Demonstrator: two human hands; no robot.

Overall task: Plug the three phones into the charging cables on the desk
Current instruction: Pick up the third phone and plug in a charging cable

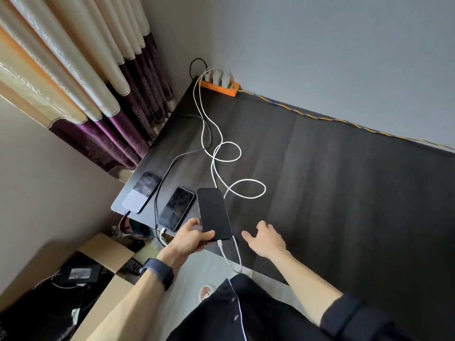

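Observation:
Three phones lie side by side near the front left corner of the dark desk (320,180). The left phone (142,191) has a dark cable at its near end. A white plug sits in the near end of the middle phone (176,208). My left hand (193,238) grips the near end of the right black phone (213,214), which has a white cable (225,257) plugged into its bottom. My right hand (264,239) hovers just right of that phone, fingers spread, holding nothing.
An orange power strip (220,87) with three white chargers sits at the desk's back corner by the wall. White cables loop across the desk's middle (229,153). An open cardboard box (73,279) stands on the floor to the left. Curtains hang beyond the desk.

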